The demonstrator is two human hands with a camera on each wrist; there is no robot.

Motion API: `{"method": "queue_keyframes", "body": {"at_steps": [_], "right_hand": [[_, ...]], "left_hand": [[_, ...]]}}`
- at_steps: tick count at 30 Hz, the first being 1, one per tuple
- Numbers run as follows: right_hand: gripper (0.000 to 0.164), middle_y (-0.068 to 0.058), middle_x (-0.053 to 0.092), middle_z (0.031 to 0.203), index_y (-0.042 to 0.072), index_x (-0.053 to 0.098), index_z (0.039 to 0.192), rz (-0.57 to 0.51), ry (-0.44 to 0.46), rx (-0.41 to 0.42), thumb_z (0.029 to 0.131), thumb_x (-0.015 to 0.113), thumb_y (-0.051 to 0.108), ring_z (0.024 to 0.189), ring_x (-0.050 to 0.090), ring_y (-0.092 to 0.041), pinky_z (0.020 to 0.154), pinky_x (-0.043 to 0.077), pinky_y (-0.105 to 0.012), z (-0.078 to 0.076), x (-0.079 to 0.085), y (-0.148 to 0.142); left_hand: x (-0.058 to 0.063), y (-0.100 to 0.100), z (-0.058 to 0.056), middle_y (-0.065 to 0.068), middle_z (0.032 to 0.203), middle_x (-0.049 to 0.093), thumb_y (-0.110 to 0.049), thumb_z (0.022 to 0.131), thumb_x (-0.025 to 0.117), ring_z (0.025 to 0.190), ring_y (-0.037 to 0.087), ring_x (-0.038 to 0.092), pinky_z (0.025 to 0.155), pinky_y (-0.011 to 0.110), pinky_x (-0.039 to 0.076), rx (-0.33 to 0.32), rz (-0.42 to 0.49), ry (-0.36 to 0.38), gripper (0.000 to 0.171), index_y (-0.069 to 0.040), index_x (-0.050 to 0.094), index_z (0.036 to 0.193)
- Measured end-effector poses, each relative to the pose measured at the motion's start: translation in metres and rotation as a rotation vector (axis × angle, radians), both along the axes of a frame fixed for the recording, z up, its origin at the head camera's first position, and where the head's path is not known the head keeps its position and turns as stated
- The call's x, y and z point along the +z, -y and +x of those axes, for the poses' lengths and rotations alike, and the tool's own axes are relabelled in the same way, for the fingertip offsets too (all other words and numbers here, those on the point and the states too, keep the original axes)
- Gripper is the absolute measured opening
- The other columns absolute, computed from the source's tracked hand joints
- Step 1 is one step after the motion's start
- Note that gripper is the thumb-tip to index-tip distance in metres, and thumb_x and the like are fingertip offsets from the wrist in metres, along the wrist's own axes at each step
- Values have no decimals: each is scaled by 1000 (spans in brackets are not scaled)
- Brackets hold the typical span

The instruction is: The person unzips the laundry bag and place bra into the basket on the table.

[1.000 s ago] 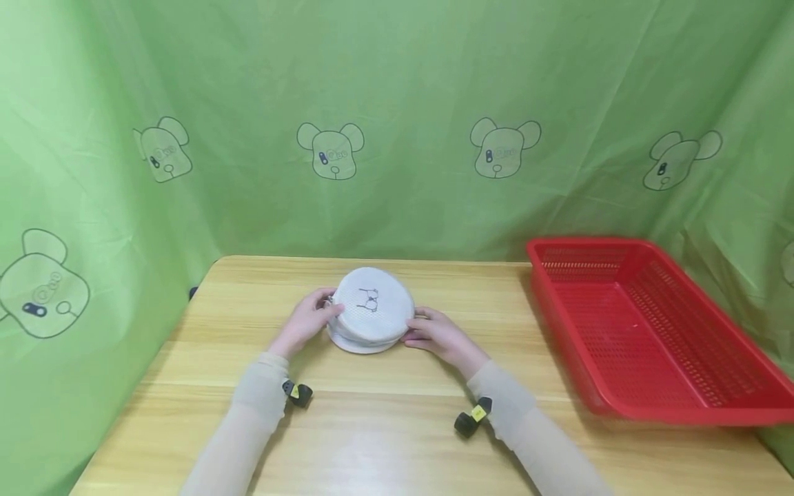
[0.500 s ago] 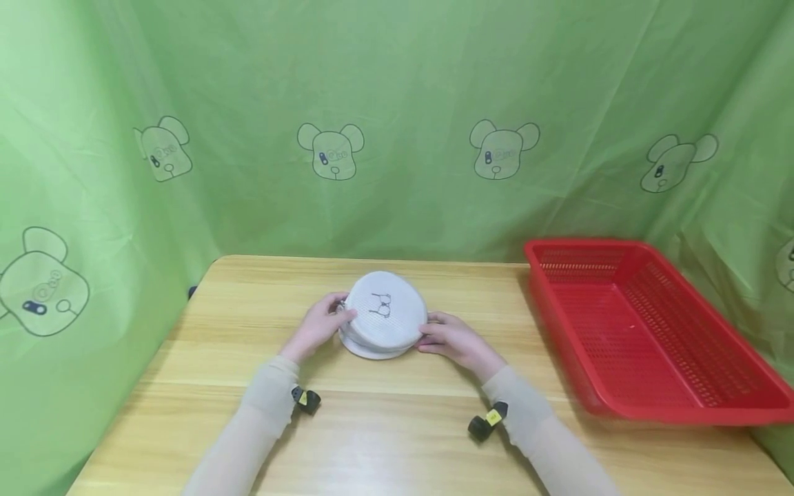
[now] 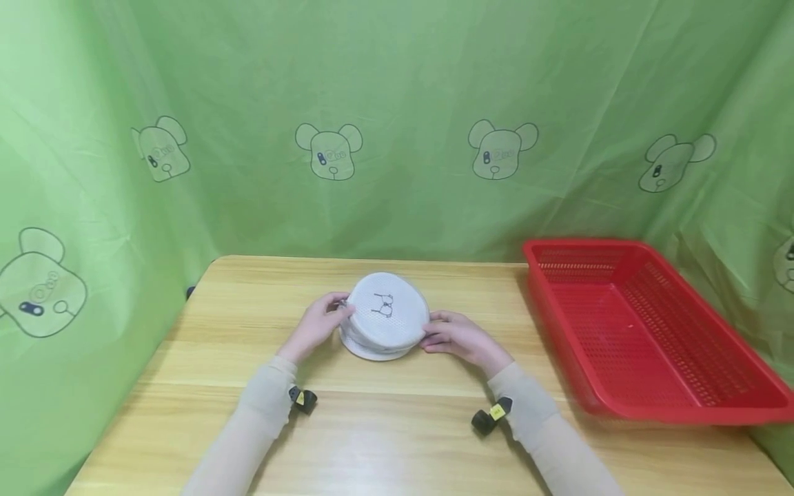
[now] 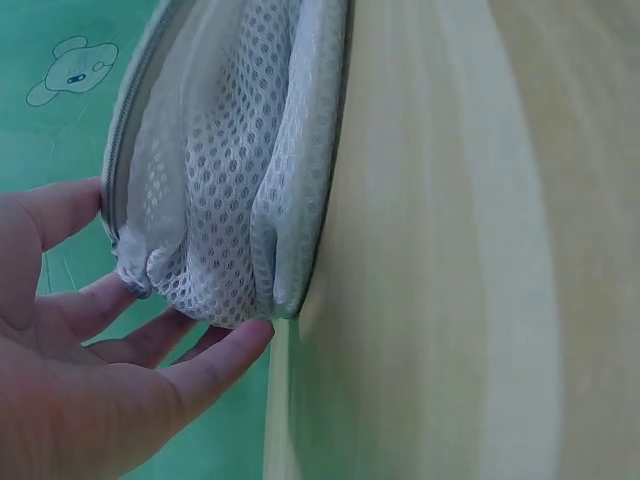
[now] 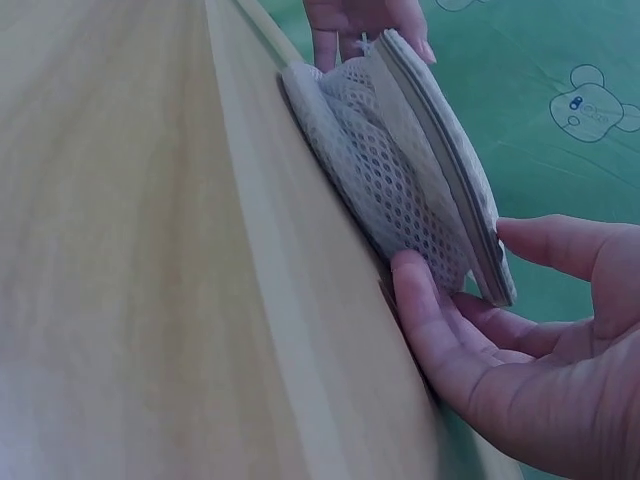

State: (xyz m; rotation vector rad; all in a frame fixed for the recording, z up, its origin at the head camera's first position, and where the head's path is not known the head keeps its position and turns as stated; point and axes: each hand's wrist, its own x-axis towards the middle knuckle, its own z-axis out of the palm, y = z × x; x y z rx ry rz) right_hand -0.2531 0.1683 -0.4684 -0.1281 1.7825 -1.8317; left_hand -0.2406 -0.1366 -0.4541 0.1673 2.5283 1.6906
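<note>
A round white mesh laundry bag point(image 3: 391, 313) with a small bra drawing on its lid is on the wooden table. Its soft mesh side sags between the zipped upper rim and the flat base, as the left wrist view shows. My left hand point(image 3: 315, 324) holds the bag's left side, thumb at the upper rim and fingers lower along the mesh point(image 4: 230, 160). On the opposite side, my right hand point(image 3: 462, 339) grips it likewise, its thumb against the zipper point(image 5: 440, 130) edge and its curled fingers by the base. A zipper end lies beside the left fingers.
To the right stands a red plastic basket point(image 3: 592, 386) with perforated walls. Green curtains point(image 3: 403, 207) printed with bear heads hang behind the table point(image 3: 384, 441) and at both sides. Each sleeve carries a small black wrist camera.
Both hands have shifted the laundry bag to the right and slightly nearer, mostly in the first half second. Since then it has barely moved. The grips look the same.
</note>
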Motion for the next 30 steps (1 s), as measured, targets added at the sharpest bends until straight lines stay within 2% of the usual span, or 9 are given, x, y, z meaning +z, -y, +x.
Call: {"method": "queue_keyframes", "body": {"at_steps": [5, 9, 16, 21, 26, 30], "right_hand": [[54, -5, 67, 93, -12, 32, 139, 28, -12, -21, 96, 56, 10, 85, 68, -17, 85, 59, -32, -6, 1, -2], [59, -4, 66, 96, -11, 29, 142, 34, -17, -57, 96, 57, 11, 85, 67, -16, 86, 58, -32, -15, 2, -4], [57, -4, 65, 99, -12, 26, 144, -2, -15, -106, 99, 53, 11, 86, 66, -14, 86, 57, -30, -28, 1, -4], [53, -3, 65, 100, -12, 33, 141, -11, -29, -100, 101, 51, 17, 89, 66, -13, 86, 57, -29, -36, 0, 4], [51, 1, 64, 94, -12, 36, 140, -8, -20, -128, 100, 51, 16, 83, 64, -10, 79, 56, -25, -40, 0, 12], [49, 3, 64, 90, -13, 37, 137, -11, -15, -141, 100, 51, 14, 79, 62, -9, 75, 55, -24, -42, 0, 14]], "left_hand": [[4, 5, -1, 18, 138, 56, -32, 98, 56, 132, 37, 49, 113, 53, 36, -2, -73, -43, 47, -6, 52, 136], [6, 8, -2, 18, 135, 58, -28, 98, 56, 128, 36, 53, 111, 51, 39, 2, -123, -71, 42, -5, 55, 133], [11, 8, -2, 18, 125, 64, -20, 95, 60, 119, 34, 58, 106, 49, 45, 18, -129, -89, 37, -4, 59, 128], [12, 8, -2, 16, 121, 66, -16, 94, 61, 111, 31, 61, 98, 45, 50, 40, -152, -117, 33, -4, 61, 125], [12, 8, -2, 16, 114, 67, -12, 92, 62, 105, 29, 62, 90, 41, 53, 42, -159, -143, 32, -3, 63, 123], [10, 9, -3, 14, 108, 68, -11, 92, 63, 102, 28, 62, 91, 41, 52, 42, -169, -149, 30, -4, 64, 121]]}}
